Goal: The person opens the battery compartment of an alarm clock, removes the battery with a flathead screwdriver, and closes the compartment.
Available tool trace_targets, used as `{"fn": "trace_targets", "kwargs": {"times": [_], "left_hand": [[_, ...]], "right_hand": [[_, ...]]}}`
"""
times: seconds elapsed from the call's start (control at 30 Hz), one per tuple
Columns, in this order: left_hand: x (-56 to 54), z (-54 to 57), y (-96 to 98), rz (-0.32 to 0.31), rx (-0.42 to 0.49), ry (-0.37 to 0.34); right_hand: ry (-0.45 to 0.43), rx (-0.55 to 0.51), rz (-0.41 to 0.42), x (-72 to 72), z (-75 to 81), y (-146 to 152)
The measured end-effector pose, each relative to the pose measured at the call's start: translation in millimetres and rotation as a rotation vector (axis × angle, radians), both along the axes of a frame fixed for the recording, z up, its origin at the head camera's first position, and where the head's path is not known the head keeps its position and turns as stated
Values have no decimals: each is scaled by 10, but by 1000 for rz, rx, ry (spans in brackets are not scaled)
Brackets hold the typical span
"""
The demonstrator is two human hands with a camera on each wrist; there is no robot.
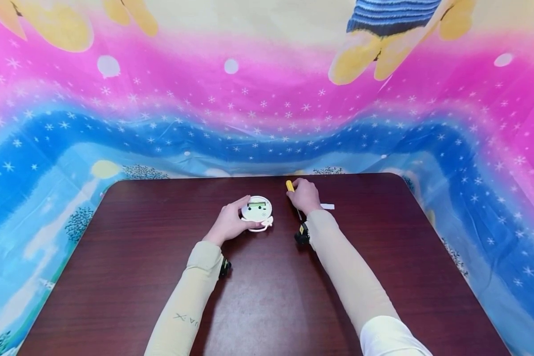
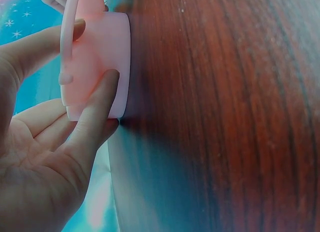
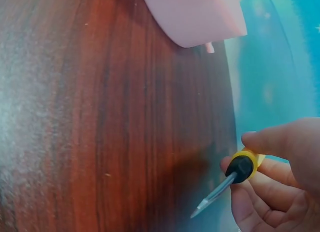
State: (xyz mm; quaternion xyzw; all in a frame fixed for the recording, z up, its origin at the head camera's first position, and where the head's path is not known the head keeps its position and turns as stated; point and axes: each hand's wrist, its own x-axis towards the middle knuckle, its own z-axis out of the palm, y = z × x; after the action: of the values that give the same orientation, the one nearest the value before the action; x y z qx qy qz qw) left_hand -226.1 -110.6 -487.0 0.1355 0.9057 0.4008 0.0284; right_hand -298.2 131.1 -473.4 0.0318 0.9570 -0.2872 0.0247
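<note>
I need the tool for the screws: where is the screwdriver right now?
In the head view, the screwdriver is in the right hand, just right of the white round device, near the table's far edge.

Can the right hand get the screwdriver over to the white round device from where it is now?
Probably yes. The right hand grips the screwdriver just beside the white round device, with only bare table between them; the left hand holds the device's far side.

A makeshift recording corner, likely in a home

A dark wooden bench (image 1: 267, 296) stands before a bright cartoon-printed plastic backdrop (image 1: 267, 109) of stars, pink and blue bands hung behind it.
</note>
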Motion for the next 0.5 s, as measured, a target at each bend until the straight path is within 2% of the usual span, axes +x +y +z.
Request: {"fn": "trace_targets", "kwargs": {"times": [0.5], "left_hand": [[4,9,3,-3,6,0]], "right_hand": [[4,-112,39,55,160,-5]]}}
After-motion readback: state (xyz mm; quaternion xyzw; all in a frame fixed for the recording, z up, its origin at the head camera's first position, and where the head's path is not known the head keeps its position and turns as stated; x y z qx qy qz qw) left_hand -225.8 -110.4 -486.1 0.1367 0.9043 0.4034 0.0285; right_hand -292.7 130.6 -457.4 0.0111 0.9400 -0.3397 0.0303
